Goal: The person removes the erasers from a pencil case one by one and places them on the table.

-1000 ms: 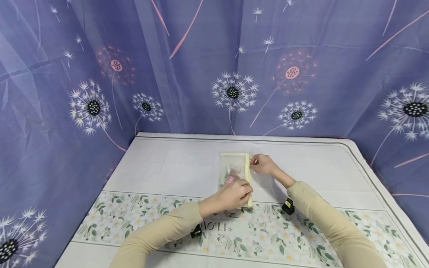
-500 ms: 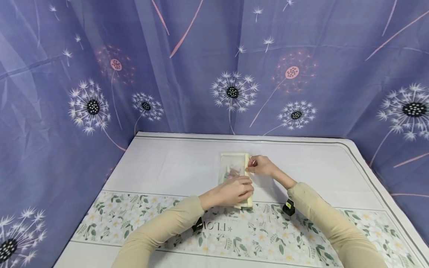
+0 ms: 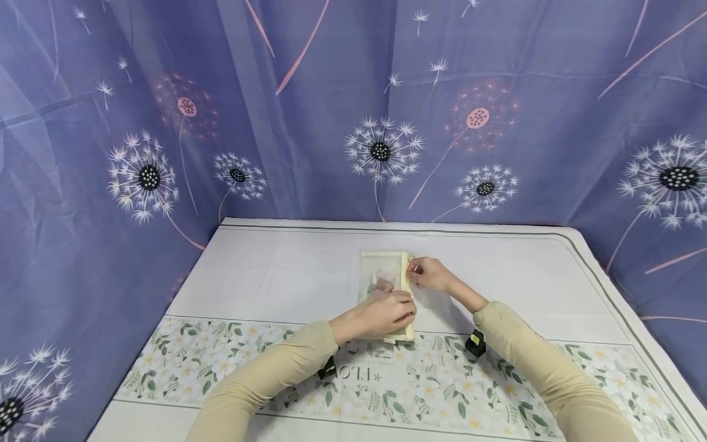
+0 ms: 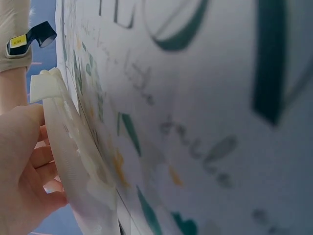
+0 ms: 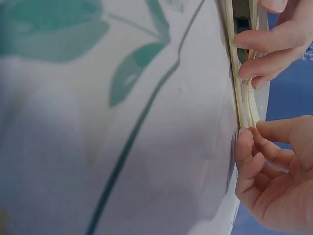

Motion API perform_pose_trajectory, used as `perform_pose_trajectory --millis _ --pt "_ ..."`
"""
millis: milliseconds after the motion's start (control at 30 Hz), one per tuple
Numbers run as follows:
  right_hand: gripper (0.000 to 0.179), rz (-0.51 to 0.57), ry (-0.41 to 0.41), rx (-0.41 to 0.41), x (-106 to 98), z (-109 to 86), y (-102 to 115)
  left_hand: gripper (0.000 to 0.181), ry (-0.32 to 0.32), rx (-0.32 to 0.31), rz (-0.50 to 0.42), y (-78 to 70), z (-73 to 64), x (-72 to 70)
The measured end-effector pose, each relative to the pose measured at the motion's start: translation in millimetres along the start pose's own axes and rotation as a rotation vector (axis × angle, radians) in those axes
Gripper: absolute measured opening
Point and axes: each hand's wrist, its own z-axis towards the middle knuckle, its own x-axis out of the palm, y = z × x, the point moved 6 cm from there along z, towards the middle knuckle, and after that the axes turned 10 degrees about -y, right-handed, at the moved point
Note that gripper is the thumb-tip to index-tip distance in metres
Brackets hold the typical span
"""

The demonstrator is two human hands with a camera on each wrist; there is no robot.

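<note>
A see-through zip pouch (image 3: 369, 276) with pale yellow edging lies on the white table cover, its zip edge facing right. Small pinkish and dark things show through it, too blurred to name. My left hand (image 3: 386, 314) lies across its near half, fingers bent over the zip edge. At the far end of that edge, my right hand (image 3: 432, 274) pinches the band. The right wrist view shows the pouch mouth (image 5: 252, 105) parted beside the left fingers (image 5: 259, 40) and drawn together at the right thumb and fingertips. Whether the right hand holds the zip pull is hidden.
The table cover (image 3: 293, 264) carries a floral printed strip (image 3: 442, 387) across its front part. A blue dandelion-patterned curtain (image 3: 309, 123) hangs behind and to the left. Black wrist cameras, such as the right one (image 3: 475, 342), sit under both forearms.
The left hand has moved slightly up along the pouch and spread its fingers over the zip edge. The right hand has shifted slightly left, onto the pouch's edge.
</note>
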Motion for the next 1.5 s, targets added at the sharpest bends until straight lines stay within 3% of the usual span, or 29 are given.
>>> perform_pose_trajectory --millis 267,700,933,1200,1500 --pt "0.007 0.020 0.002 -0.016 0.5 -0.7 1.1 0.019 -0.056 0.053 0.116 1.6 2.2 -4.9" --pt "0.013 0.005 0.001 -0.075 -0.5 -1.7 2.7 0.020 -0.066 0.097 0.218 1.9 5.7 -15.2" --pt "0.015 -0.019 0.014 -0.078 1.9 -1.3 -1.6 0.020 -0.068 0.086 0.196 3.2 6.2 -15.3" --pt "0.017 0.003 0.038 -0.148 1.4 -4.9 1.4 0.032 -0.043 0.067 0.170 3.6 7.5 -16.0" --pt "0.020 -0.095 0.040 -0.082 7.1 -2.5 -0.5 0.024 -0.076 0.097 0.135 5.4 8.9 -19.4"
